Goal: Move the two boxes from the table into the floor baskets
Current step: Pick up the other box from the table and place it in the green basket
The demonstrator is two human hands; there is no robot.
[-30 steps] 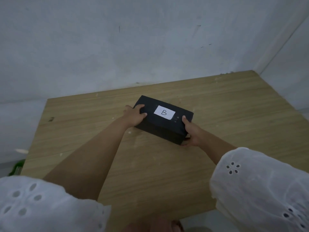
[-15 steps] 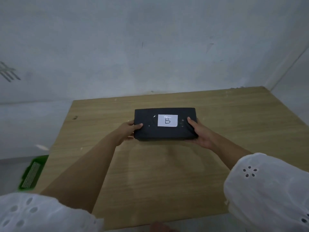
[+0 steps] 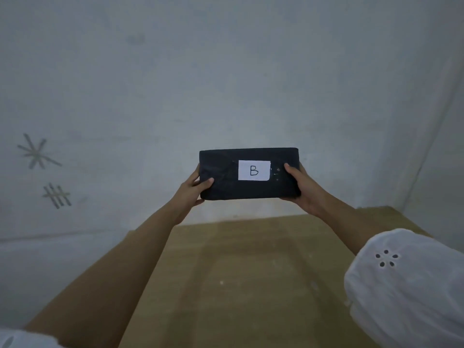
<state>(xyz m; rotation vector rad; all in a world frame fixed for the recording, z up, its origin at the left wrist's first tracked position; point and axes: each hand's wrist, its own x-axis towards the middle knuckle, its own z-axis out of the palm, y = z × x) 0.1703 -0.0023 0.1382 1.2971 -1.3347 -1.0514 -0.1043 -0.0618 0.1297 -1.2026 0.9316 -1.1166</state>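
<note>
A black box (image 3: 226,184) with a white label reading "B" is held up in the air in front of the wall, well above the wooden table (image 3: 251,272). My left hand (image 3: 193,189) grips its left end with the thumb on the front face. My right hand (image 3: 301,189) grips its right end the same way. The box is level, its labelled face turned toward me. No second box and no floor basket is in view.
A pale wall fills the upper view, with grey scratch marks (image 3: 47,172) at the left. A wall corner runs down at the right (image 3: 426,146). My white sleeves sit at the bottom corners.
Both hands have lifted the box off the table and raised it high in front of the wall. The view has tilted up, so the green basket at the left has left the frame.
</note>
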